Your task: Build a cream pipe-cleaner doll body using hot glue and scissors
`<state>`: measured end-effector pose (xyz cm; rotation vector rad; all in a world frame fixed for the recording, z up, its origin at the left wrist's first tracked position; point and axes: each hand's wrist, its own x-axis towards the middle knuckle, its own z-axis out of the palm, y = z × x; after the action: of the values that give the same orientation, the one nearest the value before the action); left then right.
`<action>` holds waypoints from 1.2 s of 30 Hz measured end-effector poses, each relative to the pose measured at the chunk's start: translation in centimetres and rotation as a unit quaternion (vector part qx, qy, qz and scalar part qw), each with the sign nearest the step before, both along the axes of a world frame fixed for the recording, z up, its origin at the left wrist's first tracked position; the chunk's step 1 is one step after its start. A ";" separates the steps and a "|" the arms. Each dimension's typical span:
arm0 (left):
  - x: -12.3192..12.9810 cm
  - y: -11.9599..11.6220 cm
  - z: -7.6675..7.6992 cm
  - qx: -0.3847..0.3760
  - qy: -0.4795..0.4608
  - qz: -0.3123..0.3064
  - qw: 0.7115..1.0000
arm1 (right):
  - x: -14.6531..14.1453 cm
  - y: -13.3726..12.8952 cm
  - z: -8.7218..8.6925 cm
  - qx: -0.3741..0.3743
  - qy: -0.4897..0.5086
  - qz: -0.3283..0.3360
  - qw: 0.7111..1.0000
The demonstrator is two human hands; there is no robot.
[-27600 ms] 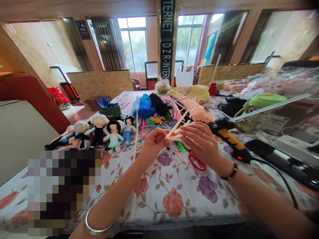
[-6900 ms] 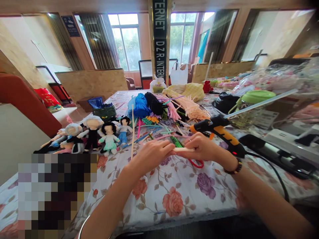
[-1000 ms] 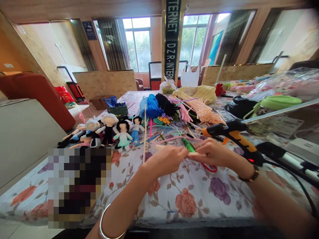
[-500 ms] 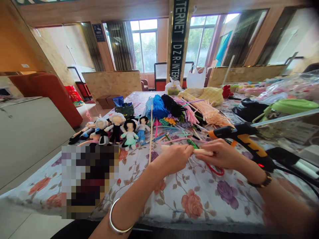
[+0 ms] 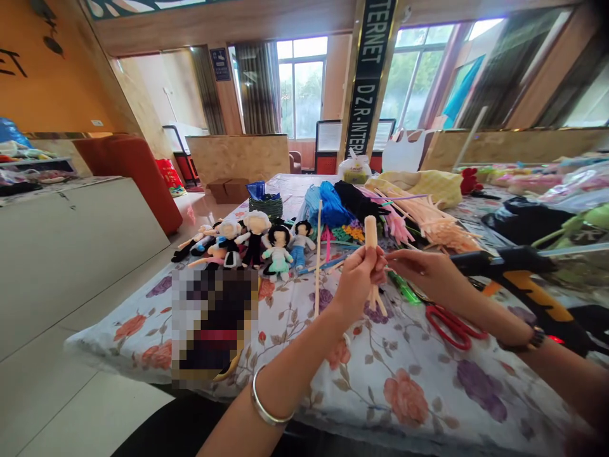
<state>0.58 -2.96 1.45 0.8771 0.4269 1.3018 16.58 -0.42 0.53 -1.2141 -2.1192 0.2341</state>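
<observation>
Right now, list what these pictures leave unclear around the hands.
- Head view: middle of the cream pipe-cleaner bundle, wrapped by the left hand.
- Whether the right hand touches it: fingers overlap.
- Glue gun handle end: cut off at the right edge.
- Pixelated patch: contents blurred.

Tall windows [image 5: 304, 89] at far wall, daylight and green trees behind, dark curtains [image 5: 259, 86] beside. Black vertical pillar sign with white letters [image 5: 368, 76] at centre. Orange wall [image 5: 52, 76] at left, red rounded sofa [image 5: 130, 171] below. Pale glossy tile floor [image 5: 71, 381]. Chipboard partition panels [image 5: 238, 155] mid-room. White counter [image 5: 71, 241] at left.
</observation>
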 end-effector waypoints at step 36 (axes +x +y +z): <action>-7.0 3.9 1.7 -0.133 -0.179 0.175 0.959 | -8.1 6.3 3.1 0.026 -0.124 0.202 0.971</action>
<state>-6.40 0.91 3.19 0.3341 0.4680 1.6472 8.48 5.87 3.60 -0.8026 -2.5652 0.2119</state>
